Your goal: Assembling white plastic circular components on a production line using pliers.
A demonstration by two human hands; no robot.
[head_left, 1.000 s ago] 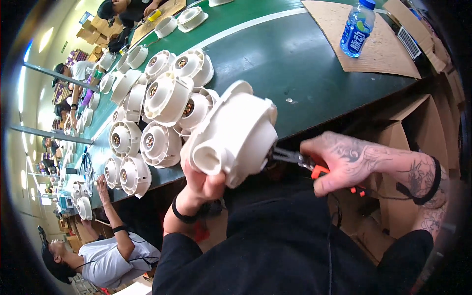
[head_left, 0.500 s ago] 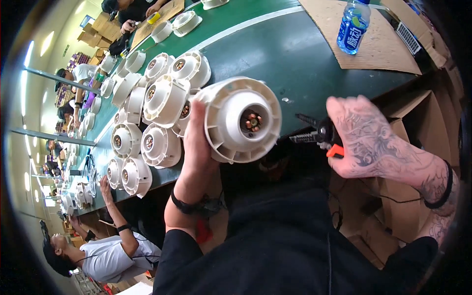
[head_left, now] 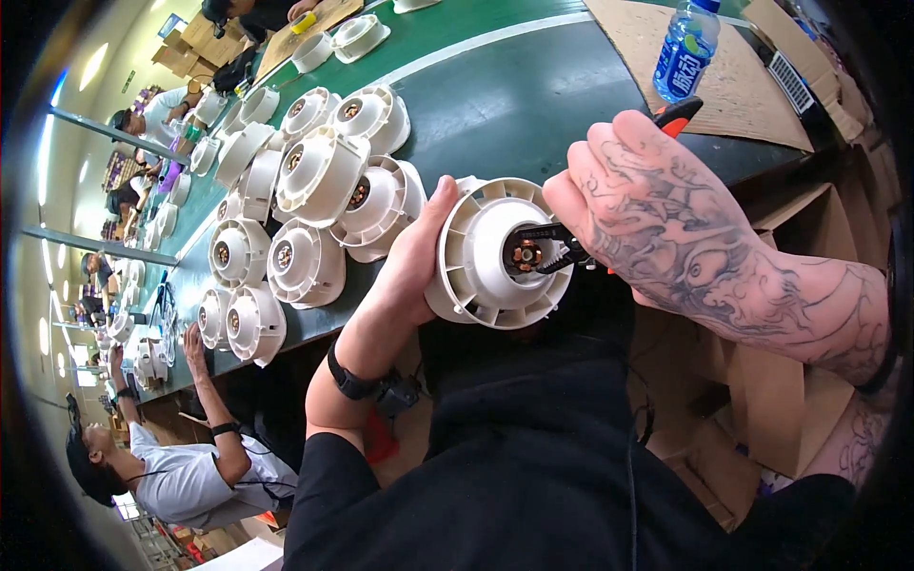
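Note:
My left hand (head_left: 411,262) is wrapped round the side of a white round plastic housing (head_left: 482,236), holding it up off the table with its ribbed face toward me. Copper-coloured parts sit inside its central hole. In my right hand (head_left: 657,205) is a pair of wire-stripper pliers (head_left: 677,118) with black and orange handles; my fist hides most of them. Their dark jaws reach into the central hole, one on either side of the copper parts. Whether the jaws touch these parts I cannot tell.
Several similar white housings (head_left: 319,181) are piled on the green table (head_left: 514,105) to the left. Far right on the table are a cardboard sheet (head_left: 752,100) and a blue bottle (head_left: 687,52). Open cardboard boxes (head_left: 776,381) stand below right. A co-worker (head_left: 205,481) reaches to the table at left.
My right hand has swung up and left, bringing the pliers' jaws from beside the housing into its central hole. The housing has moved slightly right and down in my left hand.

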